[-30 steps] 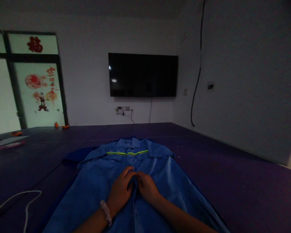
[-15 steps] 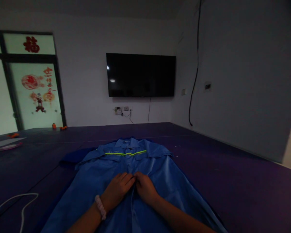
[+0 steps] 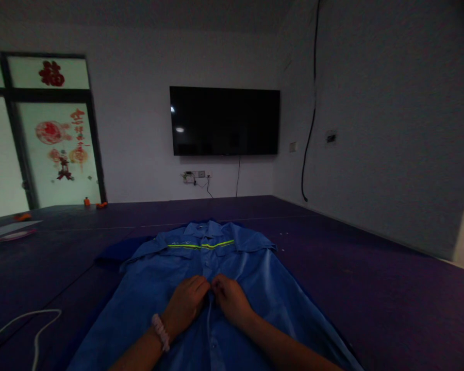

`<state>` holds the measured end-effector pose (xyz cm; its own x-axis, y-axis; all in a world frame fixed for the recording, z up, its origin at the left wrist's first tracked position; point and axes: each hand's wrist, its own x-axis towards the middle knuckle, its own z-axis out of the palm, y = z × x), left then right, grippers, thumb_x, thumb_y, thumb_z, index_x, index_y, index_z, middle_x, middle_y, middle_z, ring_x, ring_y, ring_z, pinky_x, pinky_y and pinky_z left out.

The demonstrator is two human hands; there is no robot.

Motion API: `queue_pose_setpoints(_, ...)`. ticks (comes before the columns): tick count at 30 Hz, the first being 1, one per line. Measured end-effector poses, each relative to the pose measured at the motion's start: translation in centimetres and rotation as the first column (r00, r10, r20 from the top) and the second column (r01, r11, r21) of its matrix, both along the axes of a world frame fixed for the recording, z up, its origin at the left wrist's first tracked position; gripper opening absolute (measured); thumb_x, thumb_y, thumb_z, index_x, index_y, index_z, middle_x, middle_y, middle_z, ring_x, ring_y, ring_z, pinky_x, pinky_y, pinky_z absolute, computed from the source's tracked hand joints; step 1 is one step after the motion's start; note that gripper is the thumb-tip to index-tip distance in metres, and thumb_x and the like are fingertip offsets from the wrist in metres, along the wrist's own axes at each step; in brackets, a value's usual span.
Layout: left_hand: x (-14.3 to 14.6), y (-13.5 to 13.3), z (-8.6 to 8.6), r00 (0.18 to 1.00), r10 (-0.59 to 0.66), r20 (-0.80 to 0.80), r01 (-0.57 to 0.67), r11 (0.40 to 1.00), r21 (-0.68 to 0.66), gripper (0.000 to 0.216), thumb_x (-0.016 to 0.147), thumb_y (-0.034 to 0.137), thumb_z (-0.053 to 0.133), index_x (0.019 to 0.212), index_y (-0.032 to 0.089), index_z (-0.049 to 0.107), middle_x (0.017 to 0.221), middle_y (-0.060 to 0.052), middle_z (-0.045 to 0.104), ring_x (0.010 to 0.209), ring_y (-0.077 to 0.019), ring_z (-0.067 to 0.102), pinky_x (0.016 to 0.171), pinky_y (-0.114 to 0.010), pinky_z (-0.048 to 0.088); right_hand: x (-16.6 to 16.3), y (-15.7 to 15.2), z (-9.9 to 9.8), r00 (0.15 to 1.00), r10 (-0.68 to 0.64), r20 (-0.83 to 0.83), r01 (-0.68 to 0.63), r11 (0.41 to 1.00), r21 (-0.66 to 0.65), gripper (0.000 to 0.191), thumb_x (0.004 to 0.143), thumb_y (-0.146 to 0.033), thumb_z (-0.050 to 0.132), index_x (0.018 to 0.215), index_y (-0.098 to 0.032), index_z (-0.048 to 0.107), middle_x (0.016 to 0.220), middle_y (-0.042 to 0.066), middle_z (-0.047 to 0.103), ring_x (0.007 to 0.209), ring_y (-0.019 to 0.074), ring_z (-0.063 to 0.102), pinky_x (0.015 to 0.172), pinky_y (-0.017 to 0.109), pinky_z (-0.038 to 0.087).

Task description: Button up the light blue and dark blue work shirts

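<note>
A blue short-sleeved work shirt [image 3: 251, 288] with a yellow-green stripe across the chest lies spread out, front up, its collar pointing away from me. Both hands meet at its front placket, around the middle. My left hand [image 3: 189, 298], with a pale scrunchie [image 3: 160, 332] at the wrist, is closed in a pinch on the placket edge. Just to its right, my right hand [image 3: 230, 299] is closed with bent fingers on the placket too. The fingertips hide whatever small part of the placket lies between them. A darker blue cloth [image 3: 119, 250] shows under the shirt's left side.
The shirt lies on a wide dark purple surface [image 3: 371, 288]. A white cable [image 3: 42, 312] curls at the lower left. Farther left are a pale flat sheet [image 3: 11, 229] and small orange objects [image 3: 100, 204]. A television [image 3: 224, 121] hangs on the far wall.
My fingertips have shifted slightly, and a small gap now shows between my hands. My left hand has drawn a little left and down. The shirt stays in place.
</note>
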<state>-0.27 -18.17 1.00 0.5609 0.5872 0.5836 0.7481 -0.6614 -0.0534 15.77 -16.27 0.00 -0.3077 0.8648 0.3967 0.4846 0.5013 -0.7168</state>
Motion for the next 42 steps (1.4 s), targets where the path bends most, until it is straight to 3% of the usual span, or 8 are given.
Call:
queue_pose_setpoints(10, 0.08, -0.16, 0.05, 0.999, 0.008, 0.041, -0.007, 1.000, -0.008, 0.026, 0.078, 0.004, 0.035, 0.085, 0.017, 0.056, 0.083, -0.004, 0.061, 0.077, -0.0160, 0.055, 0.069, -0.027, 0.045, -0.13, -0.50, 0.42, 0.999, -0.016, -0.047, 0.017, 1.000, 0.016, 0.018, 0.084, -0.017, 0.038, 0.075, -0.018, 0.053, 0.062, 0.000, 0.058, 0.059, 0.0135, 0.055, 0.056, 0.021, 0.037)
queue_pose_setpoints(16, 0.21, -0.18, 0.08, 0.998, 0.013, 0.064, -0.012, 1.000, -0.012, 0.024, 0.078, 0.006, 0.036, 0.083, 0.018, 0.056, 0.083, -0.004, 0.061, 0.075, -0.0158, 0.055, 0.068, -0.027, 0.045, -0.31, -0.65, 0.42, 0.989, -0.045, -0.142, 0.036, 0.998, -0.061, 0.031, 0.091, -0.027, 0.028, 0.071, -0.019, 0.049, 0.051, -0.002, 0.050, 0.046, 0.0122, 0.049, 0.049, 0.021, 0.035)
queue_pose_setpoints(36, 0.25, -0.24, -0.01, 0.998, 0.052, 0.017, -0.052, 0.999, 0.008, 0.023, 0.076, 0.004, 0.038, 0.086, 0.017, 0.056, 0.084, -0.004, 0.062, 0.078, -0.0174, 0.056, 0.070, -0.029, 0.046, -0.10, -0.04, 0.15, 0.991, -0.025, -0.134, 0.018, 0.998, -0.057, 0.026, 0.086, -0.023, 0.035, 0.066, -0.018, 0.050, 0.049, -0.004, 0.048, 0.045, 0.0102, 0.048, 0.047, 0.020, 0.033)
queue_pose_setpoints(42, 0.39, -0.50, 0.29, 0.994, 0.094, 0.051, -0.094, 0.995, -0.019, 0.025, 0.077, 0.004, 0.037, 0.085, 0.017, 0.057, 0.084, -0.004, 0.063, 0.078, -0.0169, 0.057, 0.069, -0.028, 0.045, -0.06, -0.02, 0.04, 0.988, -0.017, -0.155, 0.015, 1.000, -0.016, 0.012, 0.080, -0.021, 0.044, 0.072, -0.018, 0.053, 0.052, -0.004, 0.050, 0.049, 0.0108, 0.049, 0.048, 0.020, 0.034)
